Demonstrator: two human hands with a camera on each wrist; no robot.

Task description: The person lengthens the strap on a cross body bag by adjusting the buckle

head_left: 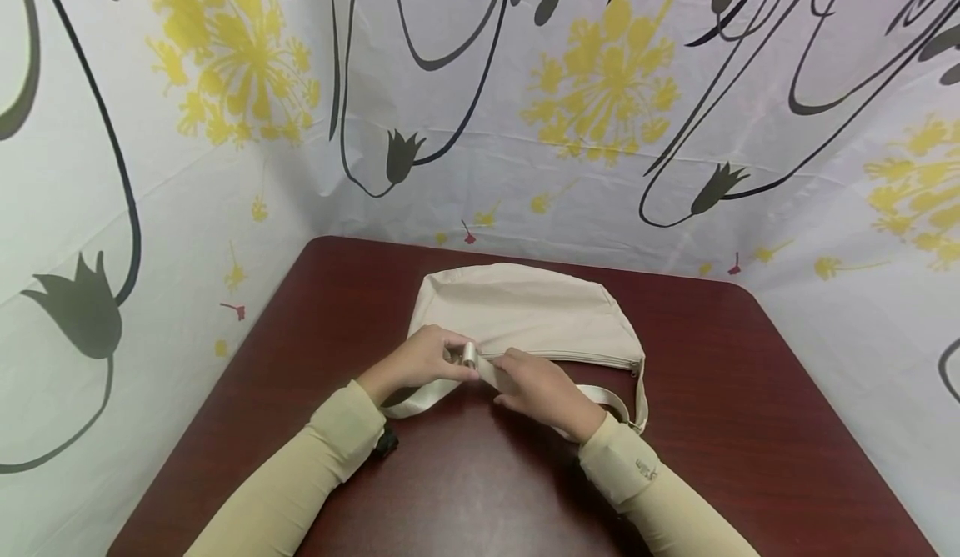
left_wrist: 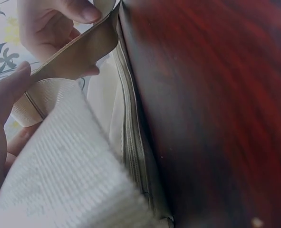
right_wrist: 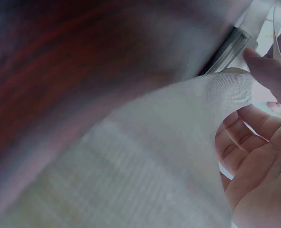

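Note:
A cream shoulder bag (head_left: 525, 311) lies on the table, its zipper (head_left: 577, 358) along the edge nearest me. My left hand (head_left: 427, 358) pinches a folded loop of the bag's strap (head_left: 423, 398) between thumb and fingers, in front of the zipper. Just to its right, my right hand (head_left: 543, 390) grips the same strap, thumb on one face. The left wrist view shows the webbing (left_wrist: 64, 166) close up, running between both hands, with a dark line across the fold. In the right wrist view the strap (right_wrist: 178, 109) hides part of the fingers (right_wrist: 245, 137).
The dark red wooden table (head_left: 450, 490) has rounded far corners. White cloth walls (head_left: 465, 107) with grey and yellow flower prints stand close behind and on both sides. A small black object (head_left: 386, 442) shows under the left cuff. The strap's right end (head_left: 641, 398) curves beside the bag.

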